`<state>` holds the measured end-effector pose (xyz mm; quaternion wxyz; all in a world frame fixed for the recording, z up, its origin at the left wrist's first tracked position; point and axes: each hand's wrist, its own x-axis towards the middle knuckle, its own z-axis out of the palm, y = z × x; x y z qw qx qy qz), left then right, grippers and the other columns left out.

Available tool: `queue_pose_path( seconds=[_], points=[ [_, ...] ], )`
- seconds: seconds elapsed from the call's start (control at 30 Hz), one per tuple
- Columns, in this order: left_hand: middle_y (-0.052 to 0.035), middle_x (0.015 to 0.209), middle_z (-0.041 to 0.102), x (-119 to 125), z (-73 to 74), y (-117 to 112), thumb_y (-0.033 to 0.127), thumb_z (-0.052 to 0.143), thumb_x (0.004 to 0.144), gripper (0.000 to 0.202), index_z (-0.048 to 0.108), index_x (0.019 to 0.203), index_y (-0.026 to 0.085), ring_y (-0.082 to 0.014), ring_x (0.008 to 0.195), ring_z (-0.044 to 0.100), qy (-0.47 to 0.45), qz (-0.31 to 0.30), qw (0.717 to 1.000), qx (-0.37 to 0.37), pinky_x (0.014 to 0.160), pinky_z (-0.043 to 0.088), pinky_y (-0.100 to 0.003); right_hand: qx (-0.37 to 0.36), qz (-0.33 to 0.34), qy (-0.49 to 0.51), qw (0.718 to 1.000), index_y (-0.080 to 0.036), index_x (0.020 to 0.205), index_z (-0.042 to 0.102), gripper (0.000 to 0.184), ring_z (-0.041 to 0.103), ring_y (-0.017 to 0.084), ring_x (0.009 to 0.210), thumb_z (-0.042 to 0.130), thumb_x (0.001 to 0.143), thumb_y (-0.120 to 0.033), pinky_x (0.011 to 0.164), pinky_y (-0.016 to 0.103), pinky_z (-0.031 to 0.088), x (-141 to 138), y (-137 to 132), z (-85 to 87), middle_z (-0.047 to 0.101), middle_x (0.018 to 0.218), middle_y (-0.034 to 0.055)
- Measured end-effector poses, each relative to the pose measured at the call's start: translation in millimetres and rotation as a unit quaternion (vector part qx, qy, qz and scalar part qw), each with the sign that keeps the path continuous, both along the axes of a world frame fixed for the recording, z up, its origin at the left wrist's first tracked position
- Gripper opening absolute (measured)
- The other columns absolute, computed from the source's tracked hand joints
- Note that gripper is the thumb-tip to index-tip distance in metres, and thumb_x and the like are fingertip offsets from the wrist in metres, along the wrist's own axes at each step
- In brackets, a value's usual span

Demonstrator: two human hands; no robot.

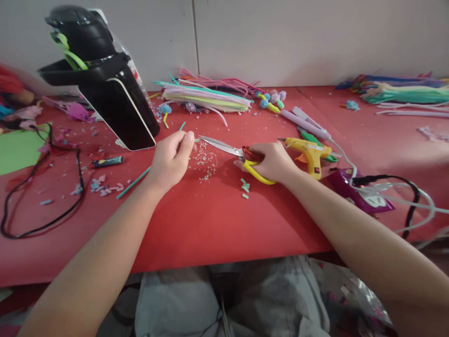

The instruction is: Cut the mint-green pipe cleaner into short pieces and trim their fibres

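My left hand (174, 157) is closed, thumb against fingers, pinching a short green pipe cleaner piece (197, 140) whose tip sticks out to the right. My right hand (272, 161) grips a pair of scissors (224, 146) with yellow and red handles. The blades point left and their tips lie close to the green tip; whether they touch it I cannot tell. Below the blades, fine pale clippings (206, 166) are scattered on the red table cover (224, 224). Several short green cut pieces (245, 187) lie left of my right wrist. A longer green pipe cleaner (133, 182) passes beneath my left forearm.
Behind my left hand stands a black bottle (122, 89) with a phone (114, 112) leaning on it. Pipe cleaner bundles (210, 96) lie at the back. To the right are a yellow glue gun (310, 152), a lilac hair iron (305, 122) and a purple power strip (361, 192) with cables.
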<state>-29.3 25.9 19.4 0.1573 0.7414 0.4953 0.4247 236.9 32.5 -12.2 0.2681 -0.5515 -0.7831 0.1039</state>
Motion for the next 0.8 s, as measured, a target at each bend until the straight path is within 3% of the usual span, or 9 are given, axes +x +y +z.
queue_pose_path(
  seconds=[0.8],
  points=[
    [0.0011,0.059,0.050,0.8,2.1,-1.1,0.038,0.044,0.103,0.038,0.051,0.070,0.020,-0.0128,0.056,0.048,0.021,0.003,1.000,0.005,0.057,0.038,-0.028,0.000,0.012,-0.009,1.000,-0.021,0.059,0.034,0.050,0.023,0.011,0.059,0.067,0.073,-0.057,0.057,0.030,0.023,-0.2,-1.6,4.2,0.032,0.056,-0.0039]
  ],
)
